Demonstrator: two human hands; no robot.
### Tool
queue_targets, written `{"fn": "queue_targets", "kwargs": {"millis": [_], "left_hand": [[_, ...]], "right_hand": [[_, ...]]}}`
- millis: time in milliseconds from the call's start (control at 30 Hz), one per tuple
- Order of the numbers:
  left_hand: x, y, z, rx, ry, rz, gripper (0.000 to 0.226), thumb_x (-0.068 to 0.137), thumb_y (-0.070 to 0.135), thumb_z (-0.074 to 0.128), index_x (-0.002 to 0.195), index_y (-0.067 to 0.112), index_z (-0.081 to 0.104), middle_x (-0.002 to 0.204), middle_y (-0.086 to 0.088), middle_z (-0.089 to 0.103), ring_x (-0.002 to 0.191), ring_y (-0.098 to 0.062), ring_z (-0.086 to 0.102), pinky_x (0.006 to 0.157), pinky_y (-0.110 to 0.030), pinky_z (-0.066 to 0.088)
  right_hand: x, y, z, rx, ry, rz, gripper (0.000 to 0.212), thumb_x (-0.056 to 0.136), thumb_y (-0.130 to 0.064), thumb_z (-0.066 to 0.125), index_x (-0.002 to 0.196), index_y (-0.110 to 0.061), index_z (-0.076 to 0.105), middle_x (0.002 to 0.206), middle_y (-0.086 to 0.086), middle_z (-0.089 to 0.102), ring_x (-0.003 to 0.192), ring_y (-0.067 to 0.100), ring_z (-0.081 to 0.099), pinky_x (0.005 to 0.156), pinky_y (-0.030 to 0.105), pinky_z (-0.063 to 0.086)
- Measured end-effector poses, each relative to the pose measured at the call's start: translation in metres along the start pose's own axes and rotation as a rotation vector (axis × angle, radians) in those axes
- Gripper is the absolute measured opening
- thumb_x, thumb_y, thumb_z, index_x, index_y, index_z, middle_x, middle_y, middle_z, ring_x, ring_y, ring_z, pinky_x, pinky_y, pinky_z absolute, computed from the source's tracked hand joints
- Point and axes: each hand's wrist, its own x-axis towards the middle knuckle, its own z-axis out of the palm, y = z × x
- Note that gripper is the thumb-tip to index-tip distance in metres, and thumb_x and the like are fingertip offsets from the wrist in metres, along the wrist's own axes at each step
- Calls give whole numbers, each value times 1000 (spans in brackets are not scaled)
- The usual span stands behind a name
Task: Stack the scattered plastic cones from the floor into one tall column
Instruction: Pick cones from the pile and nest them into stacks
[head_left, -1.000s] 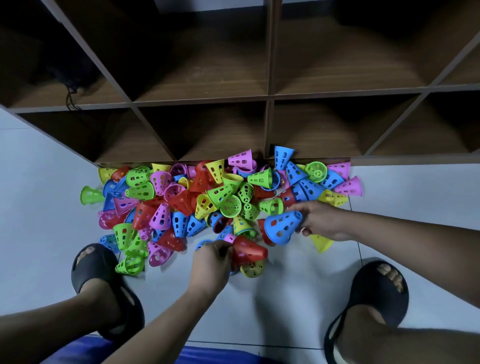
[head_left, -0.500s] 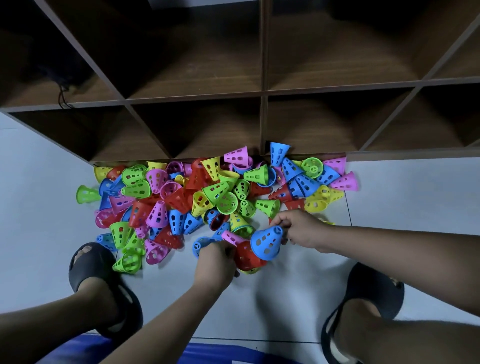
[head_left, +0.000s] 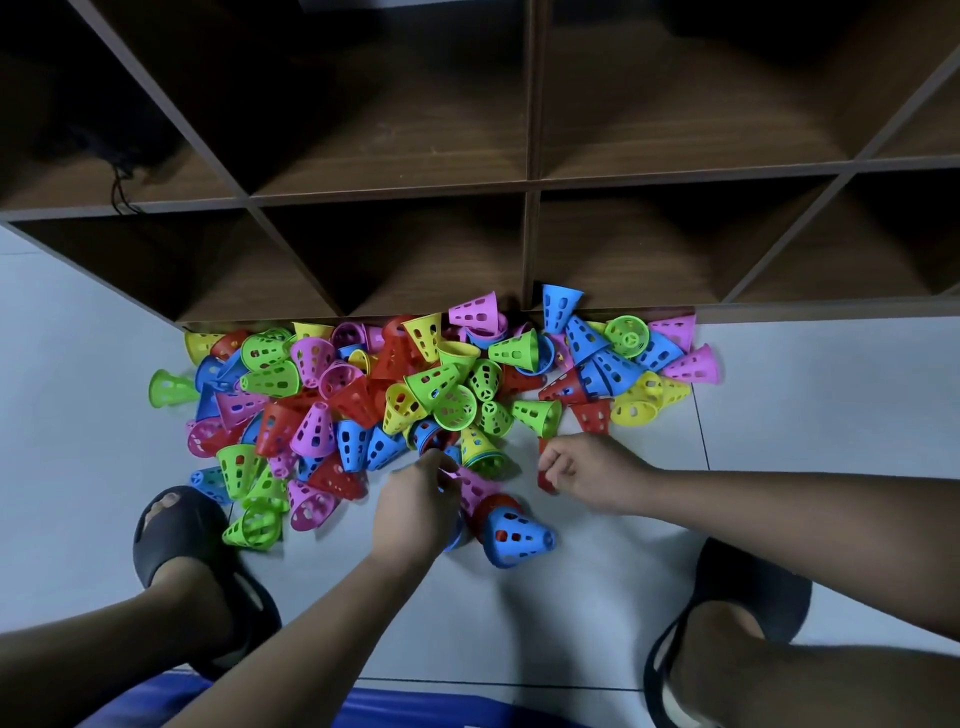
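Nested stack of perforated plastic cones (head_left: 513, 538), pink, red, then blue outermost: at the pale tiled floor (head_left: 571, 623), contact not discernible. Left grip (head_left: 415, 499) is closed on its pink end, so the stack runs rightward from the fingers. Right grip (head_left: 587, 475), just right of the stack, clasps a single red perforated cone (head_left: 544, 480). Beyond lies the multicoloured cone heap (head_left: 441, 395), against the dark wooden shelf unit (head_left: 395, 249).
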Motion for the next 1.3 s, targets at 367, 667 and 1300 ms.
{"fn": "queue_targets", "kwargs": {"millis": [367, 667, 1300], "left_hand": [[58, -22, 15, 199, -160, -29, 41, 91, 49, 74, 119, 21, 64, 103, -2, 69, 86, -24, 65, 67, -36, 56], [73, -22, 27, 218, -238, -69, 34, 96, 36, 69, 128, 25, 65, 102, -2, 64, 82, -22, 58, 59, -32, 44], [73, -19, 19, -1, -252, 6, 20, 90, 29, 80, 106, 23, 72, 88, 10, 68, 72, 0, 59, 53, -15, 42]], "right_hand": [[-4, 80, -28, -392, -8, 311, 71, 81, -62, 75, 125, -14, 48, 120, 8, 55, 103, 29, 62, 82, 38, 54], [2, 83, -12, 37, -88, 473, 56, 83, -43, 84, 112, -5, 55, 93, 18, 69, 69, 28, 65, 62, 34, 51], [6, 93, -11, 581, -52, 572, 19, 95, -5, 69, 111, -4, 59, 105, 35, 70, 80, 42, 78, 73, 45, 64]]}}
